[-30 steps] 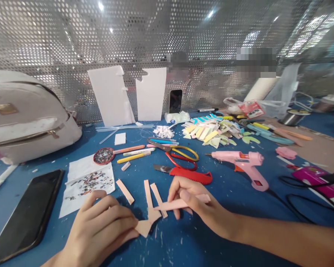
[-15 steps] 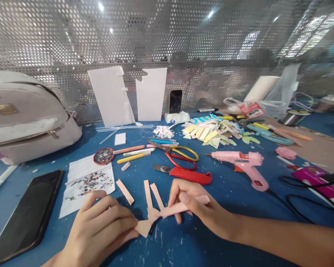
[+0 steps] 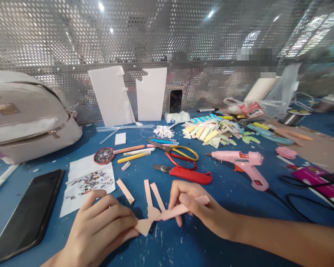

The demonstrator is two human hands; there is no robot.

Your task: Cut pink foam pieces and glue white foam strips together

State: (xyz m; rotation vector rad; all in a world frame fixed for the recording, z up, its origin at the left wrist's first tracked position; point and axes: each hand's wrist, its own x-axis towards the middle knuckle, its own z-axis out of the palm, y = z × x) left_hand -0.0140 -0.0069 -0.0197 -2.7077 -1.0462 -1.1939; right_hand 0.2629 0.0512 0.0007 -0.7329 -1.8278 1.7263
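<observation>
My left hand pinches the edge of a small pale pink craft piece; whether it is paper or foam I cannot tell. Between the thumb and fingers of my right hand lies a longer pale pink strip, its left end meeting the small pieces at the centre. Just beyond lie two narrow pink strips, close to the joined part, and a separate pink strip further left. A red-handled utility knife rests above my right hand, with scissors behind it.
A pink glue gun with a black cord lies at the right. On the left are a black phone, a white sheet with beads and a pale backpack. Coloured scraps are heaped at the back.
Almost nothing differs. Both hands keep their grip, with only a very slight shift of the pink pieces between them.
</observation>
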